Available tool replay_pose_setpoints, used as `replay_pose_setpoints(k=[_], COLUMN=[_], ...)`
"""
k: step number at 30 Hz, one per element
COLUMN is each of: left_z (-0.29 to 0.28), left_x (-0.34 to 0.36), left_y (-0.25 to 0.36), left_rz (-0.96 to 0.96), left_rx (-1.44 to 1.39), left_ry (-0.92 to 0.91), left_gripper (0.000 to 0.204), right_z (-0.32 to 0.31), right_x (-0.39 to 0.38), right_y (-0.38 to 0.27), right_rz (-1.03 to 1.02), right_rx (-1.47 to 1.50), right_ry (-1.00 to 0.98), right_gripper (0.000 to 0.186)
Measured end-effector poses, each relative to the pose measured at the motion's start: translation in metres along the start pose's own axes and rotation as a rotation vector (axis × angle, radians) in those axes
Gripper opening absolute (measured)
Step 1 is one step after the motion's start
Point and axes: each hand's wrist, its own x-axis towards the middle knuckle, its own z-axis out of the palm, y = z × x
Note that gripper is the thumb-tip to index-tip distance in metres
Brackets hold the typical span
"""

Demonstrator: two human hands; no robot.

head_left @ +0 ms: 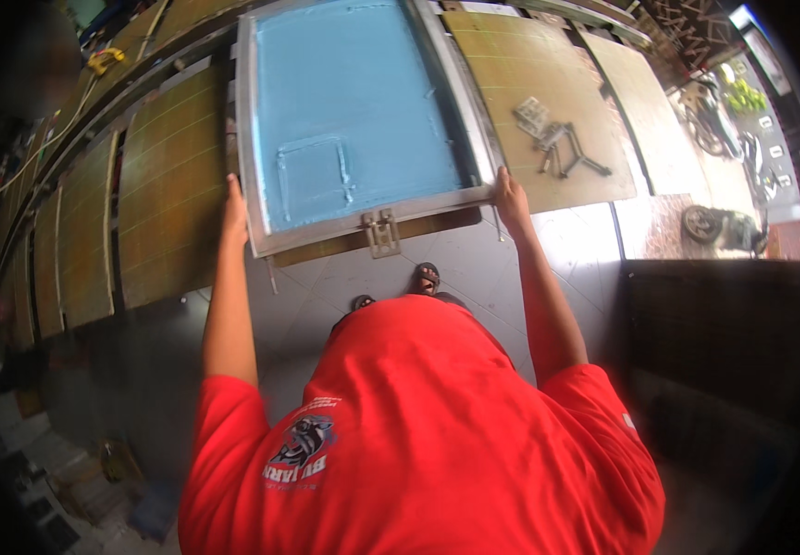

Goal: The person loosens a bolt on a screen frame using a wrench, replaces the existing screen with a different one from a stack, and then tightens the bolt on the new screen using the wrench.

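A screen-printing frame (pixel 261 242) with a pale metal border lies before me, its blue mesh (pixel 353 102) filling the inside. A rectangular outline of thicker blue shows at the mesh's near left. My left hand (pixel 235 217) grips the frame's left side near its near corner, fingers mostly hidden at the edge. At the near right corner, my right hand (pixel 511 199) is closed round the border with the thumb on top. Between the hands, a metal hinge-like bracket (pixel 381 233) sits at the middle of the near border.
Flat yellowish boards (pixel 164 185) line the long table to the left. On the right-hand board (pixel 539 74) lies a metal clamp assembly (pixel 562 148) with rods. A dark box-like surface (pixel 714 324) stands at lower right. Parked motorbikes (pixel 724 227) show at far right, over a tiled floor.
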Motion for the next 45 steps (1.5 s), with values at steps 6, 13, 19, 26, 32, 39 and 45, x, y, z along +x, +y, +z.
replay_pose_setpoints(k=[6,13,19,26,32,39,45], left_z=[-0.024,-0.05,-0.02,-0.018,-0.025,-0.023,-0.031], left_x=[-0.043,-0.111,-0.16,-0.175,-0.169,-0.156,-0.155], left_y=[-0.024,-0.078,-0.07,-0.079,-0.086,-0.096,-0.107], left_rz=[0.225,0.468,0.443,0.401,0.396,0.368,0.368], left_rx=[0.202,0.23,0.473,0.537,0.506,0.465,0.398], left_ry=[0.263,0.385,0.418,0.481,0.429,0.352,0.341], left_gripper=[0.056,0.029,0.031,0.032,0.032,0.032,0.033], right_z=[-0.082,-0.153,-0.158,-0.151,-0.177,-0.155,-0.141], right_x=[0.02,0.122,0.138,0.143,0.162,0.121,0.091], right_y=[0.034,0.116,0.098,0.088,0.186,0.148,0.095], right_rz=[-0.144,-0.159,-0.009,0.069,-0.094,0.236,0.307], right_rx=[-0.111,-0.661,-0.717,-0.942,-0.61,-0.307,-0.541], right_ry=[0.452,0.418,0.127,0.083,0.136,0.324,0.417], right_gripper=[0.026,0.033,0.031,0.034,0.026,0.037,0.041])
